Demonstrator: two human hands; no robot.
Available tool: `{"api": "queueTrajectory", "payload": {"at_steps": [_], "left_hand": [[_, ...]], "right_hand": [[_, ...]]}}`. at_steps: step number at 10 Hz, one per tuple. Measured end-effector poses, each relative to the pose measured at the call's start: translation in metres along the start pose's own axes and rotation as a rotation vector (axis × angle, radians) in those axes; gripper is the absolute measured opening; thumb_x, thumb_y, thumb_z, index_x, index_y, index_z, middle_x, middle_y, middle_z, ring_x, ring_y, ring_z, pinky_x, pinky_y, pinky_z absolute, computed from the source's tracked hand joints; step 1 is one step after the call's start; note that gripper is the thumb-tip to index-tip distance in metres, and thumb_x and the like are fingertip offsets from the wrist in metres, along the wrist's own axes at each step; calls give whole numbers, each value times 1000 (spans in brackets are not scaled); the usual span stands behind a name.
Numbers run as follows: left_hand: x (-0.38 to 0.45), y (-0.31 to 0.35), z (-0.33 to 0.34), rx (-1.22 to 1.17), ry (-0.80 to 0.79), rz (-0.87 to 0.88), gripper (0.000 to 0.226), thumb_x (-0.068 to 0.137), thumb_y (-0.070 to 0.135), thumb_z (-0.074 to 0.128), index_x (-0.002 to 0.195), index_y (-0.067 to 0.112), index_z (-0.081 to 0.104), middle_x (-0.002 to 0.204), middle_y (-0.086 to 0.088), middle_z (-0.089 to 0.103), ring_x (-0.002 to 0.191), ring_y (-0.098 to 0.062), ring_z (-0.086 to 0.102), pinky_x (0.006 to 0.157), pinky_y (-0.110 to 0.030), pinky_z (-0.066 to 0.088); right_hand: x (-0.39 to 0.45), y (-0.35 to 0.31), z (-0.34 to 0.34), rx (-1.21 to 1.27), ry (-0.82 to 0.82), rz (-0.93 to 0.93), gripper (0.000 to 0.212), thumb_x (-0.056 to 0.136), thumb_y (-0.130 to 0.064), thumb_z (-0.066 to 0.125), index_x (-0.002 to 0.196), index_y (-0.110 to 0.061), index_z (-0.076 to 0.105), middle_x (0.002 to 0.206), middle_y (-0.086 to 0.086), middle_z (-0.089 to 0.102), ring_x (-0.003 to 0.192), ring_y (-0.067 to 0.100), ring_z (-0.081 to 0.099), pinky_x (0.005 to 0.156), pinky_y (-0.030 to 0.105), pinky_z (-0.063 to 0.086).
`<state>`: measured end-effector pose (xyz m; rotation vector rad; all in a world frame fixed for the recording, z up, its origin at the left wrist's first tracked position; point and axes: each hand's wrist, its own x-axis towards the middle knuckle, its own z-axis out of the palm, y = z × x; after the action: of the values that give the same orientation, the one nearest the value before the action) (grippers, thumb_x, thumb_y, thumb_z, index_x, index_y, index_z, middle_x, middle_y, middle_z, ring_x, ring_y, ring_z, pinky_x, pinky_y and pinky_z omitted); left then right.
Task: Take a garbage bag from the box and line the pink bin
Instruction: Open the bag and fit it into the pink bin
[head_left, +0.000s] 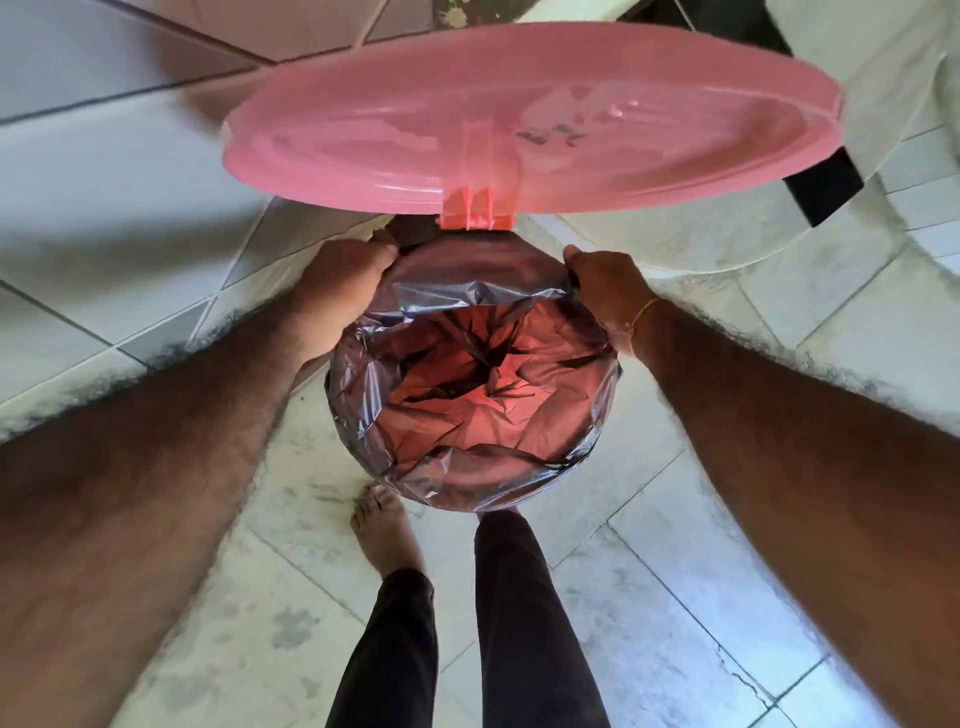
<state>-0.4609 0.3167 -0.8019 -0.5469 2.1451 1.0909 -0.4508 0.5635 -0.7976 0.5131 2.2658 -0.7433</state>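
A: Start close in. What's nearest?

B: The person's legs in dark trousers, one bare foot (382, 530) on the tiled floor (675, 597), toes just beside the bin

A: And the bin itself?

B: The pink bin (470, 400) stands right in front of the feet. The garbage bag (363, 441) is already inside it, its thin film folded out over the near rim and both sides, crumpled down to the pink bottom

A: So which step is this?

B: The last of the lining, I'd judge: tucking the far edge. The left hand (340, 283) presses against the bag at the far-left rim, fingers curled under and mostly hidden. The right hand (605, 288) pinches the film at the far-right rim

A: What does the next move need?

B: Pulling that loose far flap down over the back rim, evenly on both sides, without tearing the film

A: Anything in the way?

B: The lid (530, 122), raised and hanging over the far side on its hinge (475, 210), crowds exactly that spot. Beyond it, a white cloth (883, 78) and a dark leg (823, 189) of some furniture. I can't see the box
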Motion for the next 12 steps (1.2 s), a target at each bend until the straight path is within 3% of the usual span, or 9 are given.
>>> {"api": "queueTrajectory", "payload": {"at_steps": [1, 2, 4, 5, 6, 7, 9, 10, 12], "left_hand": [[2, -31, -1, -237, 77, -97, 36, 85, 27, 60, 50, 22, 65, 55, 6, 61, 60, -15, 57, 62, -29, 45], [-4, -39, 4, -259, 144, -57, 34, 88, 23, 62, 56, 12, 67, 47, 4, 58, 40, -8, 51, 45, -18, 37], [-10, -53, 2, -84, 308, 1, 48, 90, 41, 52, 60, 3, 59, 55, -9, 49, 54, -22, 47, 57, -33, 36], [-17, -51, 3, -59, 241, 24, 56, 90, 52, 42, 68, 3, 58, 67, -20, 57, 65, -30, 56, 64, -40, 42], [-24, -49, 5, -15, 123, 50, 49, 96, 55, 35, 81, 13, 55, 69, -10, 52, 64, -20, 51, 60, -32, 34], [-22, -50, 3, 5, 72, 116, 41, 96, 57, 34, 83, 21, 50, 68, -2, 44, 58, -12, 40, 56, -29, 27], [-9, -74, 4, 20, -17, 162, 86, 79, 80, 34, 90, -1, 61, 79, -21, 66, 74, -32, 64, 74, -46, 50], [-10, -77, 4, -51, -46, 114, 93, 69, 90, 35, 104, 9, 64, 105, -17, 71, 98, -30, 67, 92, -53, 51], [-24, -64, 6, -8, 72, 178, 62, 91, 63, 38, 75, 7, 59, 73, -15, 65, 71, -29, 61, 69, -42, 46]], "right_hand": [[14, 41, 9, 520, 63, 255, 35, 79, -44, 55, 62, -17, 70, 77, 11, 64, 80, 31, 59, 78, 44, 47], [11, 57, 16, 620, 26, 298, 34, 78, -45, 55, 64, -15, 63, 72, 6, 61, 77, 26, 58, 75, 41, 48], [-42, 42, 22, 80, 647, -130, 26, 90, -22, 52, 72, -5, 62, 73, 13, 60, 74, 30, 52, 67, 32, 36], [-78, 22, 55, -44, 601, -515, 18, 86, -16, 49, 81, -6, 63, 81, 15, 64, 81, 31, 55, 76, 37, 45], [-73, 19, 113, -160, -53, -400, 30, 88, -23, 47, 113, -13, 60, 108, 15, 67, 99, 34, 62, 87, 41, 51], [-35, 28, 155, -346, -251, -251, 48, 92, -29, 48, 137, -17, 43, 137, 18, 52, 119, 38, 54, 96, 45, 47], [24, 54, 211, -566, -281, -308, 56, 91, -51, 36, 144, -32, 38, 161, 6, 21, 148, 30, 14, 117, 51, 22], [10, 65, 213, -669, -364, -427, 55, 100, -30, 39, 152, -18, 22, 163, 8, 9, 150, 26, 0, 119, 30, 2], [3, 26, 184, -609, -192, -680, 25, 81, -15, 72, 102, -2, 73, 107, 20, 72, 95, 26, 70, 80, 25, 53]]}}
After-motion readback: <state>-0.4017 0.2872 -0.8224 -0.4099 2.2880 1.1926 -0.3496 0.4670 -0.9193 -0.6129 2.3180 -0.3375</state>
